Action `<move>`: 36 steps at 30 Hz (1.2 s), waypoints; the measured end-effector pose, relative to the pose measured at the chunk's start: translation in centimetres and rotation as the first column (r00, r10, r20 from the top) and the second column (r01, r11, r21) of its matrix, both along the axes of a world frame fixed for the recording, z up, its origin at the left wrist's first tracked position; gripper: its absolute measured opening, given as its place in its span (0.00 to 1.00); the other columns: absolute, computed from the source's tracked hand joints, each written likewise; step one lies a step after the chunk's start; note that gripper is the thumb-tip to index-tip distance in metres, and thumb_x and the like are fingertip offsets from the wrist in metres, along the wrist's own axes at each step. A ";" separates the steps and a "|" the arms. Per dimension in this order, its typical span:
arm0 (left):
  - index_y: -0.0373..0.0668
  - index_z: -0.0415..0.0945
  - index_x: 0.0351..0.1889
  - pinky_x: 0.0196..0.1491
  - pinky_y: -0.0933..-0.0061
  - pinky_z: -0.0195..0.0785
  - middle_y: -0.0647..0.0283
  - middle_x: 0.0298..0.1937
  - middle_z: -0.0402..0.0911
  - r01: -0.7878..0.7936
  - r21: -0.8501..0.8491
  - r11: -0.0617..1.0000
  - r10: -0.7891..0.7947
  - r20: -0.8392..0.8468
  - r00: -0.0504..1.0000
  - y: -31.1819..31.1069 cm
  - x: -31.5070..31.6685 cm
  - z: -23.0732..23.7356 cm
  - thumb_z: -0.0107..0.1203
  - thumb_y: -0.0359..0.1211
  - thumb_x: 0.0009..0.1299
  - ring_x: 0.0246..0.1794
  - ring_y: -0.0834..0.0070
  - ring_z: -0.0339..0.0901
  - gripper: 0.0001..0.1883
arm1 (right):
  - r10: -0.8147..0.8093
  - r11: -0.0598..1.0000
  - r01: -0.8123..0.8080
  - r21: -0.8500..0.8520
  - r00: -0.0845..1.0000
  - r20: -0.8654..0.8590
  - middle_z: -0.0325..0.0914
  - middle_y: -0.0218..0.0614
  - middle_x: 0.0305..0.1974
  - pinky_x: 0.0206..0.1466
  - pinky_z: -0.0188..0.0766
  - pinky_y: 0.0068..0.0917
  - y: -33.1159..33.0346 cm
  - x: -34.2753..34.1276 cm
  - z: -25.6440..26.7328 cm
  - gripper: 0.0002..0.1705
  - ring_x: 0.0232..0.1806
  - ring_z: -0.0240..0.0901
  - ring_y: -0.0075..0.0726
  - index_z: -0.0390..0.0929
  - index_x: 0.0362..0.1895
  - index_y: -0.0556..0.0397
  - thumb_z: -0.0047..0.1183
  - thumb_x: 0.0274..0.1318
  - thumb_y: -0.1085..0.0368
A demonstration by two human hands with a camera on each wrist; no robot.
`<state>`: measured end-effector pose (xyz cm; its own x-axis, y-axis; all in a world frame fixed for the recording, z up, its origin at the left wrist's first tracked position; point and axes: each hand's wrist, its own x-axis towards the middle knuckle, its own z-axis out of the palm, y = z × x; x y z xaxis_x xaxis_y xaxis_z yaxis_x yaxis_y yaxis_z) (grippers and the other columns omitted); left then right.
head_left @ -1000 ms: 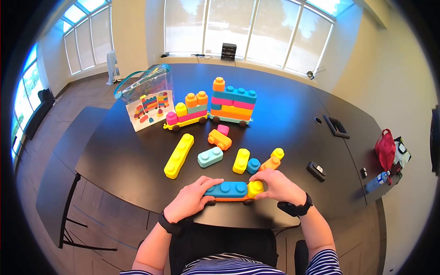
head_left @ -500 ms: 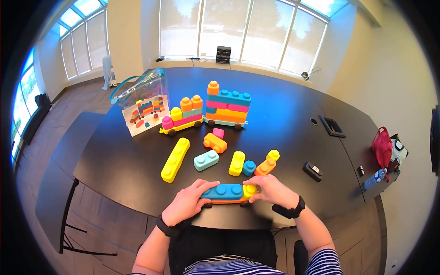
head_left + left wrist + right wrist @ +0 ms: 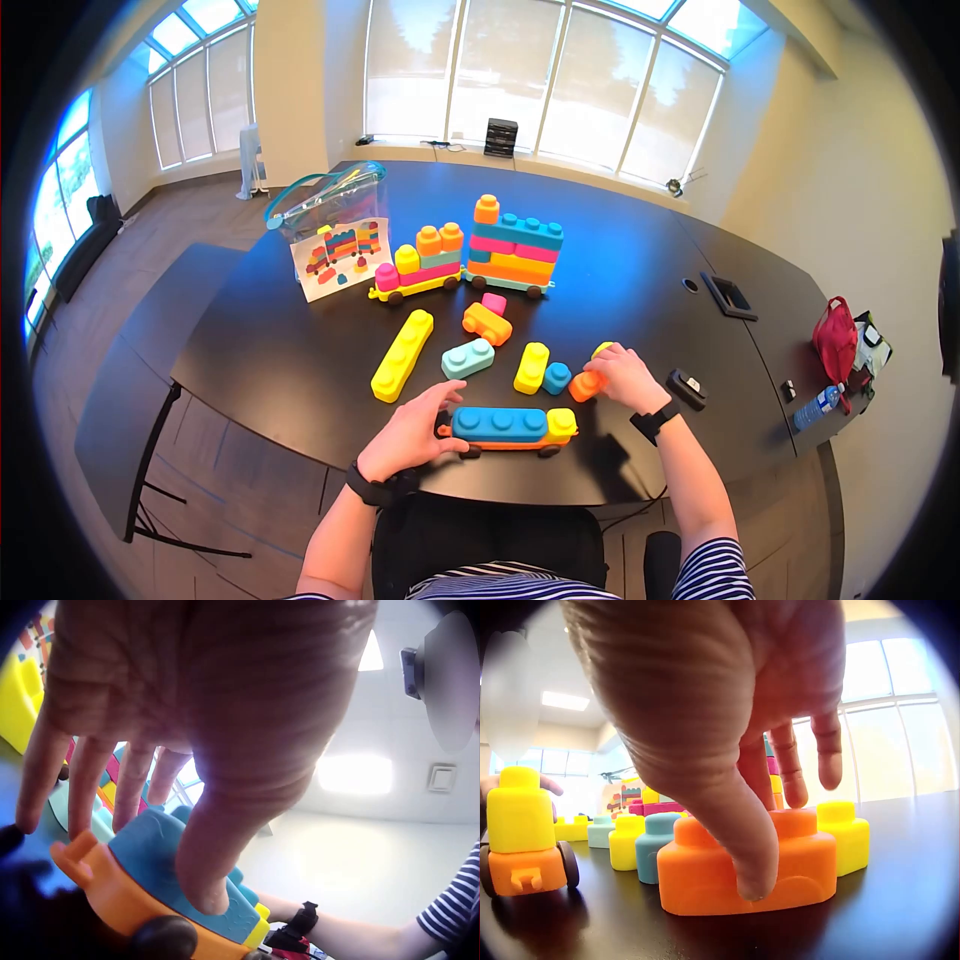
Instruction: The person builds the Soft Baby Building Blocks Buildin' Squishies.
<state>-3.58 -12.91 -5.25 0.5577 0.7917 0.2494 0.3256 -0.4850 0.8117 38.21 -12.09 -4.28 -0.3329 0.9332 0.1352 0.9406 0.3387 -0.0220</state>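
Note:
My left hand is at the left end of a wagon with an orange wheeled base, its fingers spread and fairly straight. Its thumb lies along the side of the long blue block on top. A small yellow block sits at the wagon's right end. Farther right, my right hand pinches an orange two-stud block, thumb on the near side and a finger behind. The orange block stands on the table beside a small yellow block and a small blue block.
Loose blocks lie beyond the wagon: a long yellow one, a pale teal one, an orange one and a yellow one. Behind them stand two built wagons and a clear bag. A black case lies right.
My right hand has left the wagon's yellow block and moved right to the orange block. My left hand has loosened, its fingers lifting off the blue block's top.

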 end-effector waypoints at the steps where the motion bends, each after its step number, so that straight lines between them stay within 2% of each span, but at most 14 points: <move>1: 0.44 0.73 0.72 0.62 0.58 0.77 0.55 0.62 0.83 0.002 -0.001 1.000 -0.002 -0.014 1.000 0.3 -0.2 0.0 0.79 0.33 0.57 0.59 0.53 0.84 0.42 | -0.004 1.000 0.004 0.001 1.000 -0.010 0.84 0.32 0.50 0.59 0.75 0.44 -0.1 -0.3 0.6 0.26 0.60 0.77 0.45 0.87 0.54 0.46 0.70 0.46 0.71; 4: 0.43 0.75 0.71 0.61 0.60 0.77 0.57 0.59 0.87 -0.012 0.018 1.000 0.013 -0.040 0.999 0.5 -0.3 0.3 0.80 0.34 0.57 0.59 0.59 0.84 0.41 | -0.060 0.998 0.052 -0.038 0.971 -0.232 0.83 0.40 0.47 0.56 0.79 0.43 -1.4 -0.8 4.1 0.28 0.51 0.80 0.51 0.85 0.54 0.53 0.75 0.44 0.68; 5: 0.42 0.75 0.71 0.60 0.61 0.77 0.58 0.58 0.88 -0.020 0.027 0.999 0.021 -0.048 0.999 0.4 -0.2 0.5 0.80 0.34 0.58 0.59 0.62 0.85 0.41 | -0.079 0.996 0.068 -0.050 0.955 -0.287 0.83 0.42 0.48 0.57 0.79 0.42 -2.1 -2.3 6.1 0.28 0.50 0.81 0.52 0.84 0.55 0.55 0.76 0.48 0.64; 8: 0.42 0.77 0.70 0.59 0.60 0.77 0.58 0.59 0.88 -0.004 0.011 1.000 0.005 -0.054 0.999 0.3 0.1 0.7 0.80 0.36 0.58 0.56 0.62 0.86 0.39 | 0.072 0.995 -0.098 -0.028 0.874 -0.480 0.83 0.43 0.50 0.58 0.78 0.39 -3.6 -7.6 8.7 0.28 0.52 0.81 0.50 0.83 0.58 0.56 0.75 0.54 0.62; 10: 0.42 0.77 0.70 0.61 0.61 0.78 0.55 0.58 0.88 -0.017 0.005 1.000 0.017 -0.042 0.999 0.0 0.5 1.1 0.79 0.32 0.57 0.57 0.58 0.87 0.40 | 0.219 0.964 -0.267 -0.015 0.820 -0.529 0.84 0.44 0.52 0.59 0.78 0.38 -4.3 -11.1 8.4 0.29 0.54 0.82 0.50 0.82 0.61 0.56 0.74 0.57 0.60; 14: 0.40 0.76 0.70 0.61 0.62 0.80 0.52 0.57 0.89 0.020 -0.018 1.000 -0.018 0.088 0.996 0.1 1.0 -0.1 0.79 0.29 0.56 0.57 0.56 0.87 0.41 | 0.305 0.937 -0.348 0.006 0.812 -0.498 0.83 0.45 0.56 0.62 0.77 0.40 -4.7 -15.0 6.4 0.32 0.56 0.81 0.52 0.80 0.65 0.57 0.73 0.58 0.60; 17: 0.40 0.75 0.71 0.62 0.61 0.79 0.50 0.57 0.89 0.003 -0.046 0.999 0.000 0.075 0.997 0.1 1.0 -0.1 0.79 0.29 0.56 0.57 0.56 0.87 0.41 | 0.306 0.940 -0.340 -0.004 0.850 -0.430 0.83 0.43 0.55 0.61 0.78 0.41 -4.4 -16.0 5.6 0.32 0.56 0.81 0.52 0.81 0.63 0.55 0.74 0.56 0.59; 26: 0.40 0.74 0.71 0.63 0.60 0.79 0.49 0.56 0.88 0.020 -0.044 0.999 -0.016 0.101 0.995 0.2 1.3 -0.8 0.79 0.28 0.57 0.57 0.54 0.87 0.41 | 0.284 0.948 -0.319 -0.021 0.870 -0.403 0.83 0.40 0.51 0.58 0.78 0.40 -3.9 -16.3 4.9 0.30 0.55 0.81 0.51 0.83 0.60 0.53 0.75 0.52 0.60; 32: 0.43 0.75 0.70 0.62 0.59 0.80 0.51 0.56 0.88 0.015 -0.061 0.998 -0.009 0.099 0.995 -0.2 1.3 0.2 0.79 0.28 0.57 0.57 0.54 0.87 0.40 | 0.236 0.942 -0.311 -0.128 0.882 -0.409 0.84 0.41 0.51 0.57 0.78 0.39 -3.6 -16.4 5.4 0.30 0.54 0.82 0.51 0.83 0.62 0.51 0.73 0.56 0.59; 35: 0.40 0.75 0.69 0.64 0.62 0.79 0.54 0.58 0.87 0.034 -0.016 0.999 -0.033 0.035 0.999 0.0 0.9 0.5 0.78 0.27 0.60 0.58 0.63 0.87 0.38 | 0.251 0.866 -0.393 -0.310 0.877 -0.410 0.85 0.41 0.53 0.58 0.78 0.40 -1.5 -15.2 6.7 0.29 0.54 0.82 0.51 0.83 0.64 0.49 0.71 0.60 0.57; 36: 0.40 0.75 0.69 0.64 0.63 0.80 0.55 0.57 0.87 0.040 -0.018 0.999 -0.039 0.032 0.999 0.1 0.7 0.6 0.78 0.27 0.60 0.57 0.63 0.87 0.37 | 0.337 0.806 -0.516 -0.291 0.804 -0.490 0.85 0.42 0.53 0.59 0.78 0.41 0.3 -13.9 6.5 0.26 0.55 0.83 0.52 0.84 0.64 0.48 0.69 0.63 0.56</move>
<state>-2.88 -12.85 -4.68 0.5805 0.7739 0.2532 0.2801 -0.4818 0.8303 24.28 -11.82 2.20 -0.7088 0.7054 0.0023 0.5747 0.5793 -0.5780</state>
